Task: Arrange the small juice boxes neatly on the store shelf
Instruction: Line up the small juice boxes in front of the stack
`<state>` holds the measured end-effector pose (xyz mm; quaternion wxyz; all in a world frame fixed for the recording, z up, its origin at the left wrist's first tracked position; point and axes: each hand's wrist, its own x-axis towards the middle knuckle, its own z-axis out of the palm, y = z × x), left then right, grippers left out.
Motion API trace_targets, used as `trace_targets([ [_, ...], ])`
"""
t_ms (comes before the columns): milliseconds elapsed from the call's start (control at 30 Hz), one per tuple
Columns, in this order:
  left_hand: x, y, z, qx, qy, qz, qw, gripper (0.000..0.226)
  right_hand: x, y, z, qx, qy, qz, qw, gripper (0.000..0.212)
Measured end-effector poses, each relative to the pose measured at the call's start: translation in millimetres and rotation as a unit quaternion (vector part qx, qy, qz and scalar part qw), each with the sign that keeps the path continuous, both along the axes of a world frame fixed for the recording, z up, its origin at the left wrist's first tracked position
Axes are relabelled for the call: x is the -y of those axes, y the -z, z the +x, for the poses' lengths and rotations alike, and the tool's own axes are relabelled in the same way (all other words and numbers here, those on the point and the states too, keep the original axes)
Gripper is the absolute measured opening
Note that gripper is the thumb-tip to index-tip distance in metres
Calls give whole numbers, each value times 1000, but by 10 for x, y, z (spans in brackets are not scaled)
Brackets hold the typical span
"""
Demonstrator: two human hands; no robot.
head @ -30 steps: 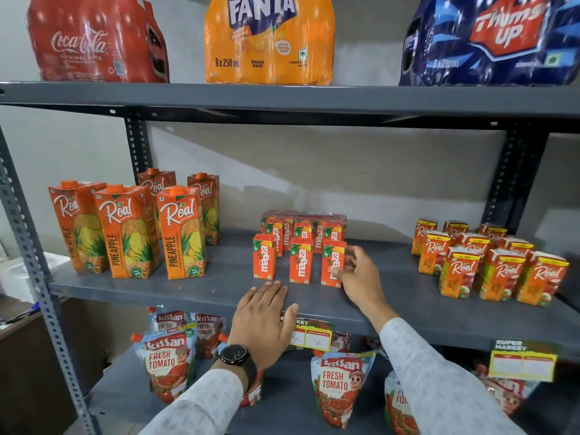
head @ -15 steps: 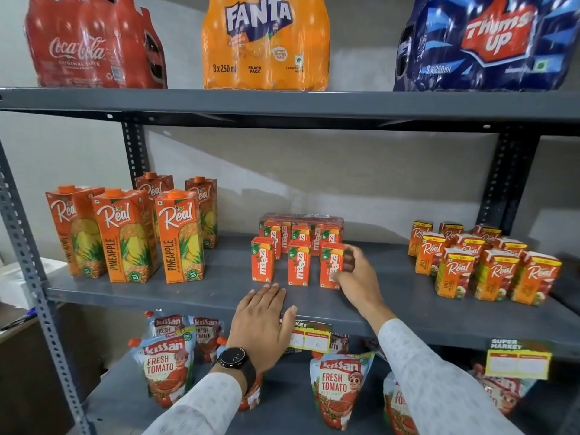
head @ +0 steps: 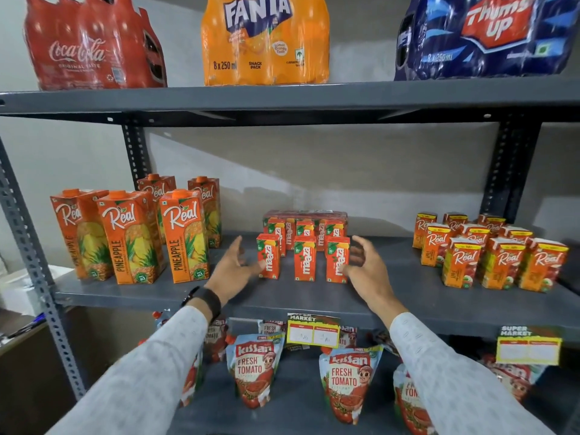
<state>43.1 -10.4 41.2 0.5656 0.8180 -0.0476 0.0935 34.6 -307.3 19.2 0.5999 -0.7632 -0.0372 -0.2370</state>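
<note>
Three small juice boxes [head: 303,258] are stood upright in a front row on the middle shelf [head: 163,290], with more of the same and a wrapped pack [head: 306,215] set behind them. The left hand [head: 233,268] is held spread just beside the leftmost box, its grip wide and empty. The right hand [head: 365,266] is held likewise beside the rightmost box; contact cannot be told. Tall pineapple cartons [head: 135,237] are placed to the left.
</note>
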Motion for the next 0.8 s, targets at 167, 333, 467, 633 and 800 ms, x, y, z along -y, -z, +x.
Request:
trace_targets([
  [167, -65, -40, 210, -5, 114, -14, 993, 54, -21, 10, 39, -5, 0, -14, 1000, 64],
  [333, 90, 1, 299, 12, 110, -53, 992, 46, -26, 10, 44, 1, 20, -31, 999, 51],
  [467, 180, 33, 331, 23, 119, -57, 991, 45, -40, -16, 24, 1, 10, -47, 999, 49],
  [633, 219, 68, 355, 33, 129, -47, 990, 40, -72, -44, 5, 3, -17, -66, 998, 51],
  [800, 240, 124, 360, 26, 107, -56, 992, 47, -110, -55, -1, -4, -37, -85, 996, 52],
])
